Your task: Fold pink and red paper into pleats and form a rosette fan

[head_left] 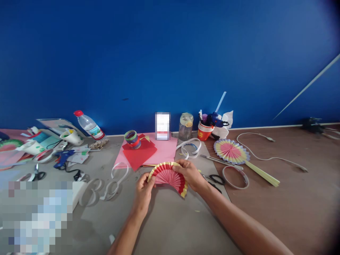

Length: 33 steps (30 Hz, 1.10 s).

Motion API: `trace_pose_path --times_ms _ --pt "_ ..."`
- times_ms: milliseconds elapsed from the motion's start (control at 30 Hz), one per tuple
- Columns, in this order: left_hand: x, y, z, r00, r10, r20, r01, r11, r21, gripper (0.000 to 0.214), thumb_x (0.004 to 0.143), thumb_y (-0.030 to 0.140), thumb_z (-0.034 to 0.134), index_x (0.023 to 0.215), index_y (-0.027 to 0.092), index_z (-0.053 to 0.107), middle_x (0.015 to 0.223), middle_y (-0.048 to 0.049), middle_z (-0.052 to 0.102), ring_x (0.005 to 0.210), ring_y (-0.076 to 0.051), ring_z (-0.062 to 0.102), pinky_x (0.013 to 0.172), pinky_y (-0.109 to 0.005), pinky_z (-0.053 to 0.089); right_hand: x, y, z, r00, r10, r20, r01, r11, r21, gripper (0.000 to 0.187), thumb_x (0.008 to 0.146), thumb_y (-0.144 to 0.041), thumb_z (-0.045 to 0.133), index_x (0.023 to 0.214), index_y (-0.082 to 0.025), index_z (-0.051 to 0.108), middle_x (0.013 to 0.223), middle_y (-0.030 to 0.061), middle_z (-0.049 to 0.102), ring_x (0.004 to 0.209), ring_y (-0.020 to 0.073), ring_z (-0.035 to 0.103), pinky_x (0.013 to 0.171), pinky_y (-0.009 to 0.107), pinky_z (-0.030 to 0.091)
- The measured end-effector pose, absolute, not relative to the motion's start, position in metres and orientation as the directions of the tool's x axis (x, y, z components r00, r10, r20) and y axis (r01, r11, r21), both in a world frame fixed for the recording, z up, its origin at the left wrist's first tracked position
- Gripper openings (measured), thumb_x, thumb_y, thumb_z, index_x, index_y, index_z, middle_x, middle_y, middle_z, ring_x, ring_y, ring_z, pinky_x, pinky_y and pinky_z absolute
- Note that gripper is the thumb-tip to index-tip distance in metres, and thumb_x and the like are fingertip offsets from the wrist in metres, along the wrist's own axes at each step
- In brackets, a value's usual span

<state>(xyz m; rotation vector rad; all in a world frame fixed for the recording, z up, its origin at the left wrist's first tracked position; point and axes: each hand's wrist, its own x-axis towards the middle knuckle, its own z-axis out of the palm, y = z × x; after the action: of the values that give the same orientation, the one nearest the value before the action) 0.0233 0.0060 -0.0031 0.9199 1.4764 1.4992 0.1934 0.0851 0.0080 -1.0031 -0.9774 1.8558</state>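
Between my hands, a pleated paper fan (169, 176) is spread into a half circle, pink at the centre with a red band and a yellow rim. My left hand (144, 191) pinches its left end between thumb and fingers. At the upper right of the rim, my right hand (190, 173) grips the folds. The fan is held just above the grey tabletop (170, 223). Behind it lie red paper sheets (139, 156) on pink paper (167, 150). Black-handled scissors (216, 179) lie partly hidden beside my right hand.
A finished round paper fan (231, 151) with a yellow handle lies at right, near a tape ring (235, 177) and a white cable (276, 159). Behind stand a jar (186, 126) and a red cup (205, 131) of tools. At left are a bottle (90, 125) and a blue glue gun (63, 158).
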Motion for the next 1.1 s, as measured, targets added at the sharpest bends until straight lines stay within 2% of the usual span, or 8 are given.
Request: trace_pose_path --times_ms 267,533,700,933,1100 --pt "0.025 0.009 -0.009 -0.343 0.926 -0.160 -0.275 0.064 0.959 0.030 0.062 0.036 0.078 0.081 0.016 0.066 0.063 0.0022 0.059 0.056 -0.009 0.050 0.056 -0.020 0.040 0.192 0.085 0.010 -0.326 0.894 -0.308 -0.349 -0.416 -0.840 0.022 0.055 -0.029 0.077 0.067 -0.016 0.064 0.057 -0.0016 0.063 0.050 0.0116 0.054 0.051 0.024 0.042" --pt "0.028 0.010 -0.008 -0.345 0.921 -0.180 -0.279 0.082 0.957 0.030 0.060 0.033 0.080 0.078 0.015 0.063 0.059 0.0038 0.058 0.052 -0.009 0.052 0.052 -0.020 0.043 0.195 0.089 0.003 -0.271 0.910 -0.315 -0.363 -0.400 -0.842 0.022 0.056 -0.030 0.075 0.069 -0.016 0.064 0.057 -0.0014 0.063 0.050 0.0123 0.054 0.052 0.026 0.042" --pt "0.032 0.009 -0.005 -0.342 0.906 -0.251 -0.350 0.125 0.928 0.033 0.058 0.031 0.081 0.082 0.015 0.063 0.061 0.0037 0.060 0.052 -0.009 0.054 0.051 -0.020 0.045 0.195 0.089 0.005 -0.257 0.911 -0.324 -0.366 -0.402 -0.839 0.021 0.056 -0.029 0.075 0.068 -0.016 0.063 0.057 -0.0013 0.063 0.050 0.0122 0.054 0.052 0.026 0.042" --pt "0.033 0.008 -0.004 -0.336 0.891 -0.306 -0.400 0.160 0.903 0.031 0.057 0.030 0.081 0.073 0.015 0.058 0.053 0.0052 0.057 0.048 -0.009 0.053 0.047 -0.019 0.045 0.195 0.087 0.008 -0.249 0.920 -0.304 -0.366 -0.380 -0.850 0.022 0.055 -0.030 0.075 0.067 -0.016 0.063 0.057 -0.0015 0.062 0.051 0.0121 0.053 0.052 0.025 0.041" --pt "0.039 0.005 -0.003 -0.202 0.909 -0.366 -0.538 0.209 0.816 0.029 0.060 0.024 0.080 0.070 0.015 0.055 0.056 0.0051 0.057 0.050 -0.008 0.055 0.052 -0.021 0.049 0.192 0.085 0.008 -0.238 0.928 -0.288 -0.366 -0.360 -0.858 0.022 0.058 -0.033 0.073 0.067 -0.017 0.061 0.057 -0.0018 0.061 0.052 0.0124 0.053 0.054 0.026 0.042"
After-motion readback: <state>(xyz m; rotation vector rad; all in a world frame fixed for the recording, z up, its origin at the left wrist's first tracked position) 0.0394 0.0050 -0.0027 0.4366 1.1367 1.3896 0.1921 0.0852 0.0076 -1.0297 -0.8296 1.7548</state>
